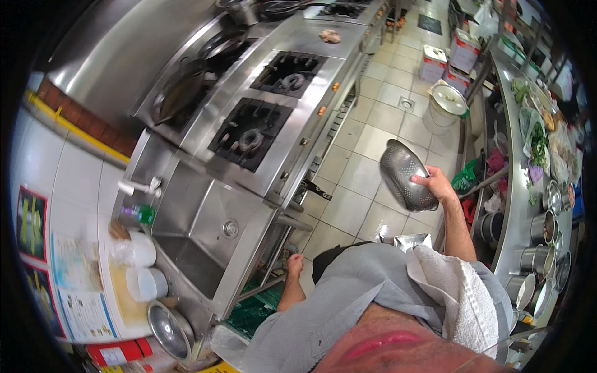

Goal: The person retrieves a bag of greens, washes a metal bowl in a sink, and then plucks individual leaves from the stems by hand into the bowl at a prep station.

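My right hand grips the rim of a dented metal colander, its thumb on the perforated side, over the tiled floor. My left hand hangs low beside the front of the sink unit, its fingers curled; nothing is seen in it. A steel sink basin lies to the left, with a white faucet at its back edge. A white towel is draped over my shoulder. A metal tray or tin shows partly beyond my body.
A gas range with woks behind it runs along the left. A lidded bucket and several tins stand on the floor. On the right, a steel counter carries pots and vegetables. A steel bowl is at lower left.
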Demonstrator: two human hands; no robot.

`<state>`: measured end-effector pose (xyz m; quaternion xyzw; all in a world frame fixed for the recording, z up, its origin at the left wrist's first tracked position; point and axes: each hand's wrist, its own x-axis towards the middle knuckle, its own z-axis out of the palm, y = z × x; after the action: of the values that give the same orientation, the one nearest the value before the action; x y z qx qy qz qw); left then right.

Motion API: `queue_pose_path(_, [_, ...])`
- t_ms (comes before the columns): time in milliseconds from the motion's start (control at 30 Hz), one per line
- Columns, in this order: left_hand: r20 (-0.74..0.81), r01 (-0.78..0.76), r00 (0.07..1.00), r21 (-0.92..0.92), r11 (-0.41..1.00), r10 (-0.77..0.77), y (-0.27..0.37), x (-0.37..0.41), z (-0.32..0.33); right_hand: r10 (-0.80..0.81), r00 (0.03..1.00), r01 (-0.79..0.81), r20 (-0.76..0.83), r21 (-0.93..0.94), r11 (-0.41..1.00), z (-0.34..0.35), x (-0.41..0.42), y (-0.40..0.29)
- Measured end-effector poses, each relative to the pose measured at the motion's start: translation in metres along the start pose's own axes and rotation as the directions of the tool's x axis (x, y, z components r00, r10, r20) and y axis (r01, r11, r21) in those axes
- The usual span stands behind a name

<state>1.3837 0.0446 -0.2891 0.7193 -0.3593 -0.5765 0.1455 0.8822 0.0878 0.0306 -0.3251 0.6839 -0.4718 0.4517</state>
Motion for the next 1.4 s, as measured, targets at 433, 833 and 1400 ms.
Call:
queue_pose_path(433, [0.576, -0.427, 0.811, 0.472, 0.772, 0.097, 0.197, 0.205, 0.132, -0.204, 0.78, -0.275, -0.591, -0.617, 0.737, -0.138, 0.003, -0.007])
queue_pose_path(833, [0.835, -0.778, 0.455, 0.205, 0.594, 0.308, 0.5, 0.179, 0.465, -0.27, 0.29, -0.69, -0.918, -0.397, 0.605, -0.19, -0.08, 0.007])
queue_pose_path(1400, [0.502, -0.529, -0.837, -0.844, 0.086, -0.217, 0.392, -0.399, 0.859, -0.187, -0.257, -0.87, -0.948, 0.142, 0.472, -0.165, -0.129, 0.089])
